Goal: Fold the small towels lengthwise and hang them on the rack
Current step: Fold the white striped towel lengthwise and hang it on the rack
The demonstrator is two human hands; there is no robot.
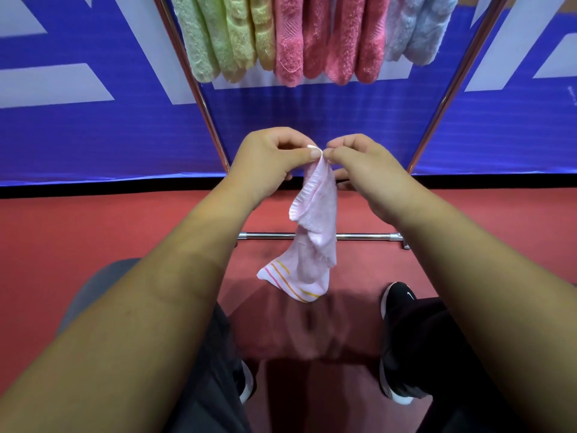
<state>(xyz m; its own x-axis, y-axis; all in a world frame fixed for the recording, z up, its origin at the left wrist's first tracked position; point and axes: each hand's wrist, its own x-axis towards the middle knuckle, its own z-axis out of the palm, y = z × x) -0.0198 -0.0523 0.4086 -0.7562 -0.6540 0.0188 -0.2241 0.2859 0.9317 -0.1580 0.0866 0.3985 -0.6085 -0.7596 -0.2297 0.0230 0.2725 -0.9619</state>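
Much of the rack (pixel 206 110) is cut off in the head view. Its top rail lies above the frame edge, so only two slanting chrome legs and a lower bar (pixel 359 236) near the floor show. The hung towels (pixel 324 39) lose their upper ends the same way, and how they sit over the rail cannot be seen. The forearms cover most of the lap. A grey shape (pixel 93 285) at the left, partly behind the left forearm, is too unclear to name. One black shoe (pixel 398 296) shows well, the other only as a sliver beside a trouser leg.

Behind the rack stands a blue banner (pixel 93 135) with pale lettering, meeting a red floor (pixel 93 220). The pale pink towel (pixel 315 232) hangs in the air in front of the rack, crossing the lower bar and hiding its middle.

The left hand (pixel 268 157) and right hand (pixel 365 160) are almost touching, each pinching the towel's top corner between thumb and forefinger. The towel is thin, limp and creased, with a scalloped edge and yellow and red stripes at its lower end. The hung towels are thick and fluffy: green, rose and pale grey-blue, side by side.
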